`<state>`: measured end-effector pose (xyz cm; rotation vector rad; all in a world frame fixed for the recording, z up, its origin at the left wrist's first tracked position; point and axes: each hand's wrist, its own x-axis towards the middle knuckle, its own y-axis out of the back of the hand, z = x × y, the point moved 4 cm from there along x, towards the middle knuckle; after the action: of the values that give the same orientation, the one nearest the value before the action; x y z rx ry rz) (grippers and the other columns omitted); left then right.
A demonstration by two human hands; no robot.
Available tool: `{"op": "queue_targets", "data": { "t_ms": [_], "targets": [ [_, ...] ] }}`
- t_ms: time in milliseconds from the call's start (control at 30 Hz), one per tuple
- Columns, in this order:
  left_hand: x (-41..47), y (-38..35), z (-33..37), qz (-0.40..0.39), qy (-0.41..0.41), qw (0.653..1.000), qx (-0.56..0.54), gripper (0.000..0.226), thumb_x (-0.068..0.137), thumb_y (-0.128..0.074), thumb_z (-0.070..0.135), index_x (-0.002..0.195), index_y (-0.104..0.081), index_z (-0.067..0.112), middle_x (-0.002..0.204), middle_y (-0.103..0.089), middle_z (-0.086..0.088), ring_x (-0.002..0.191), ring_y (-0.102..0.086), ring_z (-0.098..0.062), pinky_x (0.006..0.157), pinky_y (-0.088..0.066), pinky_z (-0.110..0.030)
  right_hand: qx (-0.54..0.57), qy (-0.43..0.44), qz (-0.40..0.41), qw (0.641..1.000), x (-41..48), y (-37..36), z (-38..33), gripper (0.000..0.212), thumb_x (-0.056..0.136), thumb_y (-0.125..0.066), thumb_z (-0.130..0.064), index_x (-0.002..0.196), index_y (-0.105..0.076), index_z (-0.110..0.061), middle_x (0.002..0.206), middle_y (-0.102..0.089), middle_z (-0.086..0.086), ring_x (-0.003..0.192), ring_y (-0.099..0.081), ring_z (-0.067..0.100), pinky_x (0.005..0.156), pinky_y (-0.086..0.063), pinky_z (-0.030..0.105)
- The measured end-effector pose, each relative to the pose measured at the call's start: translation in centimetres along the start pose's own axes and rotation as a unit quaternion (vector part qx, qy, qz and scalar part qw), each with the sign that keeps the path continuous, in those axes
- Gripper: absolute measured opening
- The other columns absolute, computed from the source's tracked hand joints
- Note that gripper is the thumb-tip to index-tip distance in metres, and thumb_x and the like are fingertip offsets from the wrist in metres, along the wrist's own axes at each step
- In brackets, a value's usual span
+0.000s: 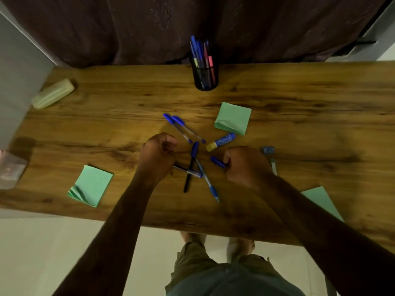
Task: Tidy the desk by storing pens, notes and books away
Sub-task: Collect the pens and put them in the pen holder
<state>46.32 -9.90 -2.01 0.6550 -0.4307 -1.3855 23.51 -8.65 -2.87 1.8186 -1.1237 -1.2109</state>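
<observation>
Forearms [119, 221] lead to curled fingers [168, 144]: right hand [245, 165] grips a blue-capped pen [218, 162], left hand [158, 155] seemingly pinches a clear pen [189, 171].

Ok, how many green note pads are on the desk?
3. The far pad lies near the pen cup, the left pad by the front edge, the right pad partly under the right forearm.

A: What colour is the pen cup [206, 79]?
B: Black mesh, holding blue and reddish pens. The worktop [106, 129] beneath it is warm brown wood grain with dark streaks.
A: And in front of the cup?
B: Mint-green note pads [233, 118], blue-capped clear pens [178, 124], one black pen [188, 178], a speckled blue glue stick [222, 141] with a yellow end.
A: Far left of the cup?
B: A pale yellow-green case [53, 94]. Behind the cup, a dark plum curtain [128, 28].
</observation>
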Motion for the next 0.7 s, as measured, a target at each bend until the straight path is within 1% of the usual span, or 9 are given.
{"op": "queue_targets", "data": {
  "t_ms": [67, 133, 200, 267, 333, 400, 467, 533, 700],
  "targets": [
    [0.4, 0.3, -1.0, -0.024, -0.011, 0.999, 0.022, 0.037, 0.074, -0.058, -0.010, 0.085, -0.066, 0.025, 0.081, -0.067, 0.014, 0.079, -0.064, 0.000, 0.066, -0.045, -0.003, 0.027, -0.023, -0.015, 0.999, -0.1, -0.3, -0.1, 0.027, 0.076, -0.074, -0.027, 0.102, -0.068, -0.028, 0.105, -0.069, -0.004, 0.097, -0.064, 0.018, 0.082, -0.056, 0.036],
    [1.1, 0.5, -1.9, -0.065, -0.028, 0.996, 0.047, 0.036, 0.075, -0.059, -0.008, 0.088, -0.066, 0.025, 0.085, -0.068, 0.011, 0.084, -0.065, -0.003, 0.074, -0.051, -0.013, 0.064, -0.045, -0.022, 0.997, 0.0, -0.6, -0.4, 0.022, 0.075, -0.073, -0.027, 0.097, -0.068, -0.029, 0.097, -0.069, -0.006, 0.091, -0.064, 0.015, 0.079, -0.056, 0.035],
    [1.7, 0.8, -2.6, -0.105, -0.038, 0.992, 0.058, 0.034, 0.076, -0.060, -0.007, 0.093, -0.067, 0.022, 0.090, -0.068, 0.008, 0.088, -0.065, -0.007, 0.079, -0.052, -0.020, 0.148, -0.067, -0.027, 0.986, 0.1, -1.0, -0.8, 0.016, 0.077, -0.073, -0.025, 0.091, -0.068, -0.029, 0.090, -0.068, -0.008, 0.087, -0.065, 0.014, 0.080, -0.057, 0.038],
    [2.4, 1.1, -3.0, -0.155, -0.045, 0.985, 0.067, 0.031, 0.078, -0.065, -0.003, 0.098, -0.067, 0.020, 0.095, -0.067, 0.007, 0.092, -0.064, -0.008, 0.081, -0.051, -0.019, 0.221, -0.089, -0.005, 0.971, 0.6, -1.3, -1.6, 0.014, 0.078, -0.075, -0.026, 0.089, -0.068, -0.031, 0.086, -0.069, -0.010, 0.083, -0.068, 0.011, 0.080, -0.058, 0.039],
    [2.6, 1.0, -3.0, -0.216, -0.076, 0.967, 0.110, 0.031, 0.080, -0.068, 0.001, 0.103, -0.067, 0.022, 0.103, -0.065, 0.008, 0.096, -0.061, -0.006, 0.080, -0.048, -0.014, 0.250, -0.103, 0.012, 0.963, 1.1, -1.4, -2.5, 0.013, 0.081, -0.077, -0.030, 0.089, -0.067, -0.033, 0.089, -0.070, -0.010, 0.083, -0.069, 0.009, 0.081, -0.059, 0.040],
    [2.6, 0.8, -2.8, -0.248, -0.131, 0.948, 0.148, 0.034, 0.080, -0.069, 0.002, 0.107, -0.068, 0.022, 0.108, -0.061, 0.008, 0.100, -0.058, -0.005, 0.078, -0.045, -0.011, 0.304, -0.127, 0.010, 0.944, 1.6, -1.4, -3.5, 0.016, 0.085, -0.078, -0.025, 0.094, -0.066, -0.031, 0.091, -0.071, -0.006, 0.080, -0.072, 0.013, 0.074, -0.063, 0.039],
    [2.6, 0.6, -2.7, -0.262, -0.165, 0.938, 0.153, 0.036, 0.078, -0.070, 0.004, 0.108, -0.068, 0.023, 0.109, -0.061, 0.007, 0.103, -0.058, -0.008, 0.083, -0.052, -0.022, 0.348, -0.148, 0.014, 0.925, 1.8, -1.4, -4.4, 0.019, 0.087, -0.076, -0.019, 0.103, -0.067, -0.025, 0.092, -0.069, -0.003, 0.079, -0.071, 0.015, 0.067, -0.063, 0.035],
    [2.5, 0.3, -2.8, -0.283, -0.185, 0.927, 0.161, 0.034, 0.078, -0.072, 0.012, 0.108, -0.067, 0.027, 0.110, -0.062, 0.007, 0.105, -0.056, -0.010, 0.089, -0.054, -0.033, 0.347, -0.159, 0.025, 0.924, 2.0, -1.2, -5.0, 0.019, 0.089, -0.075, -0.019, 0.105, -0.066, -0.024, 0.090, -0.067, -0.005, 0.078, -0.070, 0.014, 0.066, -0.063, 0.034],
    [1.7, -0.7, -2.6, -0.304, -0.294, 0.868, 0.260, 0.027, 0.080, -0.071, 0.028, 0.107, -0.065, 0.029, 0.115, -0.057, 0.007, 0.111, -0.049, -0.015, 0.088, -0.040, -0.029, 0.331, -0.185, 0.048, 0.924, 2.3, -1.1, -5.9, 0.017, 0.087, -0.076, -0.023, 0.093, -0.063, -0.032, 0.087, -0.068, -0.004, 0.073, -0.072, 0.014, 0.068, -0.065, 0.041]
  ]
}}
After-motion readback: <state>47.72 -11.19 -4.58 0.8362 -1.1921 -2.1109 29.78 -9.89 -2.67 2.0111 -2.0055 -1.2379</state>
